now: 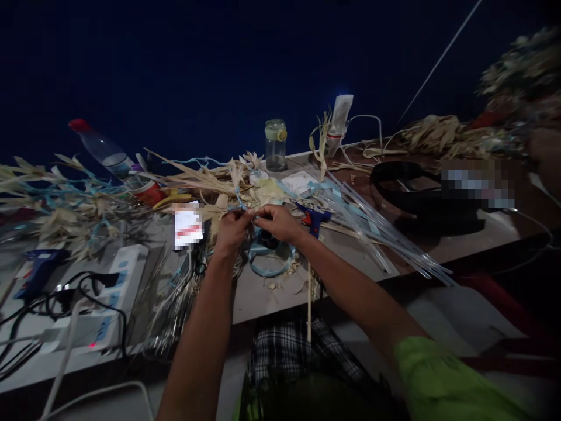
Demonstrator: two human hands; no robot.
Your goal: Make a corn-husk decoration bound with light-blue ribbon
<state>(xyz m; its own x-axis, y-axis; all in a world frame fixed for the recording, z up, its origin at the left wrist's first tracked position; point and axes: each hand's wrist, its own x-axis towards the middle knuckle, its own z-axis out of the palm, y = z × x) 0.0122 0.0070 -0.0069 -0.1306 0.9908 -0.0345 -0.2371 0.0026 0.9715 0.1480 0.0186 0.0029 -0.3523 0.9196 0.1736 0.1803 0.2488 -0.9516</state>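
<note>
My left hand (234,229) and my right hand (277,223) meet above the table, both closed in a pinch with thumbs and fingertips almost touching. What they pinch is too small and dark to make out. Just beyond the left fingers rises a pale dried-husk flower (252,162) with blue wrapping (239,200) low on its stem; whether it is held cannot be told. Below my hands lies a light blue ring, like a roll of tape (266,272). A blue glue gun (316,217) with a red trigger rests right of my right hand.
A power strip (127,275) with cables, another glue gun (41,269) and a bundle of thin wires (173,318) lie left. Clear sticks (385,240) and a black strap-like object (421,199) lie right. Behind stand a lidded bottle (275,146) and a tilted red-capped bottle (103,149).
</note>
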